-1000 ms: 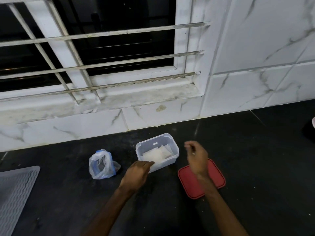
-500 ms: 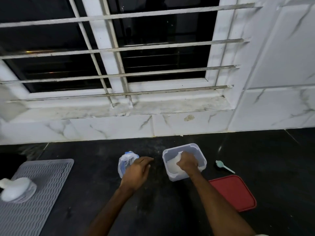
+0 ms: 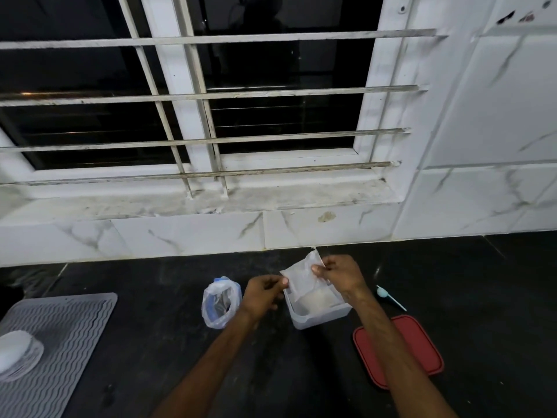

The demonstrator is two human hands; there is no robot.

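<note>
A small clear pouch [image 3: 301, 277] with something whitish inside hangs just above the open container [image 3: 316, 320]. The left hand [image 3: 261, 294] pinches its left edge between thumb and curled fingers, and the right hand [image 3: 342, 274] pinches its upper right edge the same way. I judge the thin film is the risk: a sharp pull apart could split it and scatter the contents past the container's rim onto the dark tabletop [image 3: 150, 357], and the container looks light enough for a wrist to nudge. A crumpled plastic bag [image 3: 220, 300] stands just left, a small blue spoon [image 3: 388, 297] lies right, a red lid [image 3: 422, 351] sits under the right forearm, and a grey mat [image 3: 60, 342] lies well apart
</note>
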